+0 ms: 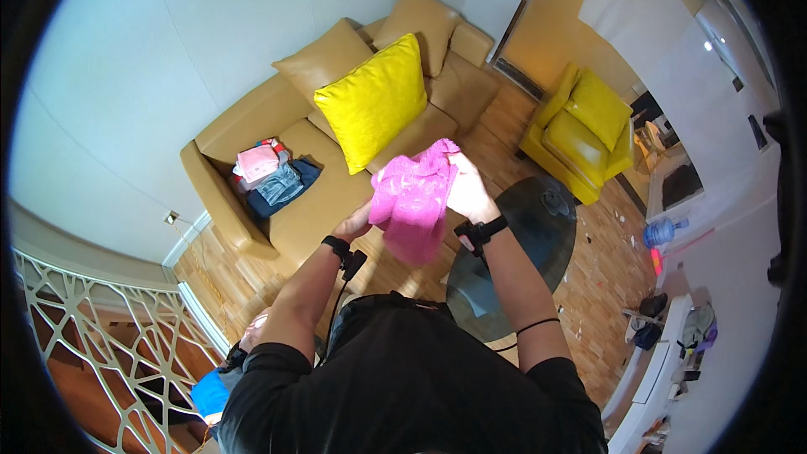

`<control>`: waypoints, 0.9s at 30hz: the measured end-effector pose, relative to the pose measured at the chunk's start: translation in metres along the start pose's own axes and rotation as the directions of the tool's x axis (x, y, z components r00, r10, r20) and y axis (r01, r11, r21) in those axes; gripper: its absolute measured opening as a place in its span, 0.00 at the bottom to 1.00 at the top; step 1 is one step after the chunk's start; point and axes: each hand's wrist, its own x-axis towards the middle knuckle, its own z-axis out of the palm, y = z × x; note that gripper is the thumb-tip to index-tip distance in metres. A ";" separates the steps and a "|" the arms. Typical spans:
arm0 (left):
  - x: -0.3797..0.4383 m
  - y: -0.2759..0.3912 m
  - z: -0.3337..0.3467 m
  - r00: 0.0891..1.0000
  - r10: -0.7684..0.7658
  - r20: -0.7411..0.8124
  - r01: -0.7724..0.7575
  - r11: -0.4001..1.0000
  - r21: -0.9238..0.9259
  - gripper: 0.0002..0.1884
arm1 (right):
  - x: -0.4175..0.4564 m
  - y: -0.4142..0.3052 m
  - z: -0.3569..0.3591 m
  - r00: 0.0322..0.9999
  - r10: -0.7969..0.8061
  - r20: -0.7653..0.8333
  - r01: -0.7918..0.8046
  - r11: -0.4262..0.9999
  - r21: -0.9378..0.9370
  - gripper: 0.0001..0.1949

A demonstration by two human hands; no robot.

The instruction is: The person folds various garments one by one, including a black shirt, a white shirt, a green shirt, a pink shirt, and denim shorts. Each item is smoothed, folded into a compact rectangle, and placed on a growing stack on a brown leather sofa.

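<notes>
A pink fuzzy cloth, perhaps a towel [413,202], hangs between my two hands in front of me, with its lower part drooping. My right hand [470,189] grips its upper right edge. At its left side is my left hand [356,222], whose fingers are mostly hidden behind the cloth as they hold it. On the left seat of the tan sofa [325,214] lie folded clothes: a light pink folded cloth [258,164] on top of others, and folded blue denim [284,183] beside it.
A yellow cushion [378,101] leans on the sofa. To my right stands a dark oval table [536,227], with a yellow armchair [577,139] beyond. A water jug [660,233] lies farther right. A lattice screen [126,340] and another person's hand [254,330] are at lower left.
</notes>
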 end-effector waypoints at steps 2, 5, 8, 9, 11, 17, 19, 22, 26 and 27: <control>-0.006 0.003 0.012 0.991 -0.131 0.022 0.133 0.974 -0.183 0.44 | -0.003 -0.001 -0.006 0.996 -0.080 -0.042 0.076 0.993 -0.090 0.17; -0.006 0.014 0.022 0.988 -0.153 0.027 0.151 0.907 -0.392 0.46 | -0.006 -0.006 -0.007 0.945 -0.233 -0.227 0.169 0.948 -0.270 0.18; -0.024 0.034 0.021 0.957 -0.289 0.030 0.254 0.782 -0.568 0.48 | -0.012 -0.013 -0.018 0.883 -0.304 -0.359 0.206 0.936 -0.285 0.19; -0.032 0.038 0.017 0.971 -0.238 -0.001 0.197 0.808 -0.555 0.48 | -0.013 -0.013 -0.017 0.871 -0.314 -0.377 0.214 0.934 -0.285 0.19; -0.049 0.042 0.003 0.990 -0.132 -0.058 0.084 0.852 -0.517 0.47 | -0.014 -0.012 -0.015 0.845 -0.339 -0.413 0.234 0.930 -0.285 0.18; -0.055 0.069 0.004 0.958 0.263 -0.118 -0.285 0.803 -0.523 0.49 | -0.006 -0.004 -0.046 0.814 -0.296 -0.501 0.153 0.939 -0.307 0.18; -0.055 0.065 0.005 0.981 0.185 -0.055 -0.193 0.929 -0.317 0.51 | 0.001 0.007 -0.031 0.837 -0.345 -0.424 0.113 0.868 -0.484 0.19; -0.034 0.015 -0.005 0.975 -0.130 -0.180 0.089 0.972 -0.218 0.38 | 0.009 0.017 -0.011 0.838 -0.263 -0.479 0.041 0.904 -0.425 0.21; -0.008 -0.013 0.010 0.950 -0.215 -0.227 0.145 0.946 -0.290 0.28 | -0.004 0.024 -0.027 0.895 -0.402 0.195 0.192 -0.048 -0.980 0.17; -0.007 -0.018 0.011 0.955 -0.170 -0.245 0.081 0.939 -0.334 0.28 | -0.002 0.023 -0.023 0.929 -0.366 0.052 0.173 0.308 -0.935 0.17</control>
